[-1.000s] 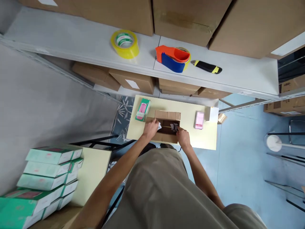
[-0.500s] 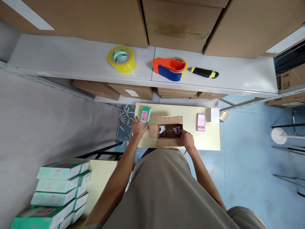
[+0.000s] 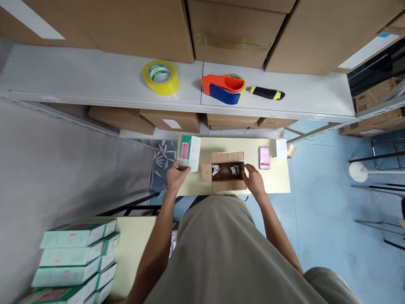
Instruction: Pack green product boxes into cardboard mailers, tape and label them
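Observation:
A small open cardboard box (image 3: pixel 228 185) sits on a low pale yellow table (image 3: pixel 278 179), with crumpled paper (image 3: pixel 215 169) inside. My left hand (image 3: pixel 176 175) grips the lower end of a green and white product box (image 3: pixel 189 153) and holds it lifted just left of the cardboard box. My right hand (image 3: pixel 255 180) rests at the cardboard box's right side, fingers curled loosely against its edge. A pink phone (image 3: pixel 264 157) lies on the table to the right of the box.
The grey shelf (image 3: pixel 95 84) above carries a yellow tape roll (image 3: pixel 160 77), an orange and blue tape dispenser (image 3: pixel 224 87) and a black and yellow utility knife (image 3: pixel 265 92). Large cartons stand behind them. A stack of green boxes (image 3: pixel 76 257) sits at lower left.
My left hand left the cardboard box, reached left to the green product box and lifted it upright. My right hand slid from inside the box to its right edge.

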Motion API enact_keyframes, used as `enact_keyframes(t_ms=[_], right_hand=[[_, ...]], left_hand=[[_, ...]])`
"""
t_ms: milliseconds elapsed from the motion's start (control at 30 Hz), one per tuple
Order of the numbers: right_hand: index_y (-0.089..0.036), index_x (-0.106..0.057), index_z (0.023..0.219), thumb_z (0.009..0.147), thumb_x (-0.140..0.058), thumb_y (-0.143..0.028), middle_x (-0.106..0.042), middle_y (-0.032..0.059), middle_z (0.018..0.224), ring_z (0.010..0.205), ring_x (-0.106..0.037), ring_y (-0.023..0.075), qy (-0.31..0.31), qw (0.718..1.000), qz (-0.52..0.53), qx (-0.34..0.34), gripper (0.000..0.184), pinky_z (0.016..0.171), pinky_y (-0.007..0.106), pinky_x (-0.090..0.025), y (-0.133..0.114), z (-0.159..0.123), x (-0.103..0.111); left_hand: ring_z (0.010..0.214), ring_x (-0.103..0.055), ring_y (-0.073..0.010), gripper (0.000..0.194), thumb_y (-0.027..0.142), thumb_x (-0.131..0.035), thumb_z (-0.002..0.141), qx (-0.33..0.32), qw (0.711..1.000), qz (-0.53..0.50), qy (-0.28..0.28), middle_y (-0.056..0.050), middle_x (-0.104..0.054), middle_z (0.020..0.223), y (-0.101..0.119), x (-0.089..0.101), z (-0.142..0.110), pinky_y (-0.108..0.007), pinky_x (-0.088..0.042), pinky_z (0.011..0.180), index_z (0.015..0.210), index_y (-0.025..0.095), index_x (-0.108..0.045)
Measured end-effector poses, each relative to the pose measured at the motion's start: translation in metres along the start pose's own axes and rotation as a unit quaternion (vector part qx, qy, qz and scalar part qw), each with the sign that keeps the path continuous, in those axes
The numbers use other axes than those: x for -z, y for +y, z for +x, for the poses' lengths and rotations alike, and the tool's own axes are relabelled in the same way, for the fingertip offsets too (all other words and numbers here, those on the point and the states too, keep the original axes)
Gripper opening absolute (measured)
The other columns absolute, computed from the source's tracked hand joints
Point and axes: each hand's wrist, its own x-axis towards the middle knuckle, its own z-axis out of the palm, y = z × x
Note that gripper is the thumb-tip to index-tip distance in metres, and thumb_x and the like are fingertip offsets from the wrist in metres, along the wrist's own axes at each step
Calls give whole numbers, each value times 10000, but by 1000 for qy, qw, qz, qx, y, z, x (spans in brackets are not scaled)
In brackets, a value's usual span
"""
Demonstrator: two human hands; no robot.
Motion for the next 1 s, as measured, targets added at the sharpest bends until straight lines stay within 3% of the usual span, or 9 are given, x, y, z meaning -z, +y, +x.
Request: enact_keyframes(t_ms=[67,133,233,333,400,500,633,733,1000], right_hand=[[-195,-682,1481,1075,-506,-254,-710,155,1480,1274,-729,301,26,998,43,30,447,1060,474,-636,-8,-4,15],[-208,-658,1514,1079,-510,-284,-715,154,1460,1274,-716,309,59,994,69,55,466,1038,495,-652,-20,-8,33],[-254,-492,1670,1057,-587,-312,-615,149,1594,1409,-619,342,94,988,62,102,623,1095,551,-628,-35,-12,60],[-303,-292,1765,995,-655,-229,-462,128,1737,1507,-531,370,45,987,4,156,855,1171,606,-570,-35,-9,72],[-290,-303,1757,945,-675,-159,-490,143,1713,1474,-564,382,-25,984,-35,173,903,1157,605,-574,-26,-2,70],[-255,-431,1679,889,-690,-106,-597,147,1599,1369,-647,366,-97,981,-43,163,844,1115,546,-600,-7,8,57],[-262,-495,1617,886,-700,-120,-604,123,1576,1177,-744,296,-127,985,14,112,773,1026,432,-630,9,16,37],[-268,-482,1626,889,-719,-146,-587,121,1600,1082,-767,266,-149,984,48,89,783,998,418,-636,15,21,24],[-233,-473,1621,891,-724,-137,-615,151,1559,1143,-750,300,-148,984,32,94,777,1005,426,-618,43,31,7]], left_hand=[[1000,-767,-261,560,322,-825,748,-38,997,-68,20,-82,-800,1115,11,11,-14,-422,-643,914,1273,208,-665],[1057,-759,-242,669,296,-841,733,-90,992,-87,4,-70,-771,1227,29,18,-26,-382,-662,901,1362,230,-622],[1152,-743,-244,703,211,-820,736,-195,978,-32,-68,-61,-719,1370,61,16,-41,-381,-655,987,1404,256,-605],[1271,-706,-283,681,132,-783,750,-298,938,71,-162,-76,-707,1398,85,-1,-49,-407,-597,1112,1401,249,-619],[1324,-677,-309,686,95,-758,757,-337,909,122,-211,-102,-704,1399,92,-17,-52,-426,-565,1149,1414,228,-616],[1341,-660,-323,720,65,-729,759,-340,892,163,-250,-124,-687,1426,92,-39,-54,-437,-547,1153,1451,210,-597],[1375,-632,-327,753,31,-698,762,-330,889,185,-258,-127,-668,1465,85,-53,-51,-427,-526,1161,1486,207,-587],[1384,-617,-344,766,36,-698,775,-326,889,195,-254,-129,-662,1477,82,-56,-47,-443,-514,1163,1511,213,-581],[1383,-603,-343,698,47,-668,807,-323,885,217,-257,-139,-648,1461,87,-74,-49,-431,-516,1126,1482,192,-570]])
